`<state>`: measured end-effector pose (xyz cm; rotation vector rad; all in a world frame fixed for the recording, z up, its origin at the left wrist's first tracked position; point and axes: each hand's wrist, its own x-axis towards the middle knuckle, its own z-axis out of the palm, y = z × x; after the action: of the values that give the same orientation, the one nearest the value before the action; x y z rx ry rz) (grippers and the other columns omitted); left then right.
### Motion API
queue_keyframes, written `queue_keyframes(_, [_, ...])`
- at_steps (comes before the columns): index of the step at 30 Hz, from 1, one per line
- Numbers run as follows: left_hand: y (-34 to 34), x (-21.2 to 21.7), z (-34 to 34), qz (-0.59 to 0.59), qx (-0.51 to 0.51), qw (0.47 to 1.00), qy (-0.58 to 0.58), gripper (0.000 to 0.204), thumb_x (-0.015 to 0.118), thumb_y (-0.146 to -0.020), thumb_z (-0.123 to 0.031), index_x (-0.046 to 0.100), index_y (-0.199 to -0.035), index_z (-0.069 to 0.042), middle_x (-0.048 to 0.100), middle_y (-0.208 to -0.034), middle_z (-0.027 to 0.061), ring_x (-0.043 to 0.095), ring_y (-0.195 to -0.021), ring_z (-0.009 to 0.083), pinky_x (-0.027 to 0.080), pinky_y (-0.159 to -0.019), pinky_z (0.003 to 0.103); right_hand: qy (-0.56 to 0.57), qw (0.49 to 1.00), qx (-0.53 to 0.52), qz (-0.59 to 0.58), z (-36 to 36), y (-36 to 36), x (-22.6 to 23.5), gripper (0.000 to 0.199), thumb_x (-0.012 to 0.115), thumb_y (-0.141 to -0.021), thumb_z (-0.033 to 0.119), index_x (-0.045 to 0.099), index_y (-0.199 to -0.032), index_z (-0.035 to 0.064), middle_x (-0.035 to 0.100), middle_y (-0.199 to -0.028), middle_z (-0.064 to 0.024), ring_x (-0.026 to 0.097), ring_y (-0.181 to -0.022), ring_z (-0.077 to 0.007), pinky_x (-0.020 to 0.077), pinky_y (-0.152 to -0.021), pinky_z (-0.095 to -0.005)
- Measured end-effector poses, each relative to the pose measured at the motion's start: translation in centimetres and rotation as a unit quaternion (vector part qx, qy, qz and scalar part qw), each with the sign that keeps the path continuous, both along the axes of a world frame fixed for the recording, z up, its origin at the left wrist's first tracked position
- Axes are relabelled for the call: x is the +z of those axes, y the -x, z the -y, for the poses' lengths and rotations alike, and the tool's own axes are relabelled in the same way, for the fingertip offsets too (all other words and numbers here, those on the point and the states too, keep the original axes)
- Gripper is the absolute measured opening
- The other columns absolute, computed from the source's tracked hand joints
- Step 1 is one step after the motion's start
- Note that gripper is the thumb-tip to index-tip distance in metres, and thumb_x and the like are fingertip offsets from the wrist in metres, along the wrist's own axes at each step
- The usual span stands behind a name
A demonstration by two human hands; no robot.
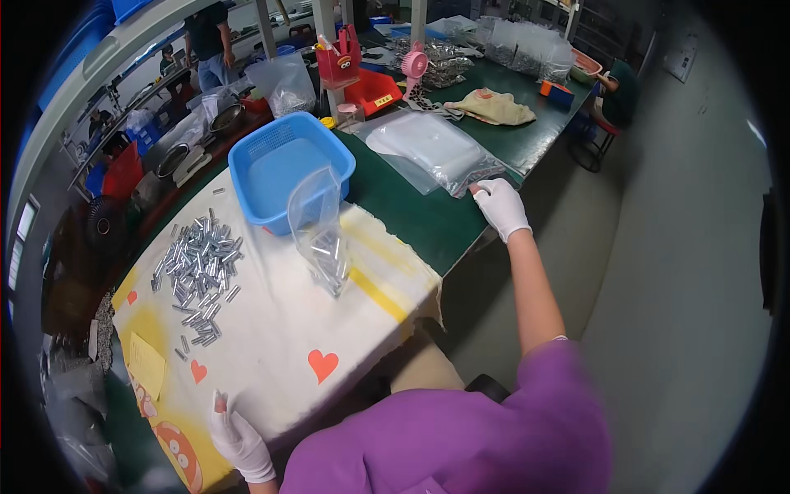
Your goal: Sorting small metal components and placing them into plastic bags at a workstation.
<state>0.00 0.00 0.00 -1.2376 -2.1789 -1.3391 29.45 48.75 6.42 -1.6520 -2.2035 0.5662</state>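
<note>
My right hand (500, 207), in a white glove with bare fingertips, is closed on the near right corner of a stack of clear plastic bags (428, 148). My left hand (239, 445), gloved the same way, is at the near edge of a white and yellow cloth (271, 329) and holds nothing; its fingers look loosely apart. On the cloth lies a loose pile of short silvery metal pins or tubes (197, 263). A clear bag (317, 226) with several of these pieces at its bottom leans against a blue plastic basket (288, 165).
Beyond the basket are a red bin (370, 92), a pink handheld fan (414, 66) and a red pen holder (339, 62). A beige cloth (492, 107) lies on the green table (403, 218). Filled bags (531, 49) stand at the far end, near a seated person (619, 95).
</note>
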Motion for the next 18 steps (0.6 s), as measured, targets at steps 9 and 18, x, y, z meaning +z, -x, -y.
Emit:
queue_keyframes(9, [0.0,0.7,-0.8,-0.029,0.074,0.996,0.029,0.043,0.048,-0.083,0.016,0.056,-0.122,0.003,0.060,-0.123,0.0188,0.063,-0.105,0.0309,0.050,-0.092,0.037,-0.169,0.964,0.083,-0.190,-3.9,2.6,-3.5,0.033,0.057,-0.084,0.013,0.067,-0.116,0.0164,0.063,-0.111,-0.0185,0.060,-0.103,-0.0355,0.0472,-0.090,-0.0387])
queue_keyframes(18, [0.0,0.5,-0.9,-0.072,0.096,0.991,0.053,0.036,0.051,-0.083,0.013,0.060,-0.116,-0.001,0.065,-0.113,0.0187,0.064,-0.100,0.0331,0.051,-0.088,0.037,-0.215,0.964,0.149,0.055,-5.9,5.7,1.7,0.019,0.060,-0.077,0.012,0.075,-0.087,0.0134,0.068,-0.093,-0.0175,0.065,-0.086,-0.0354,0.0516,-0.081,-0.0421])
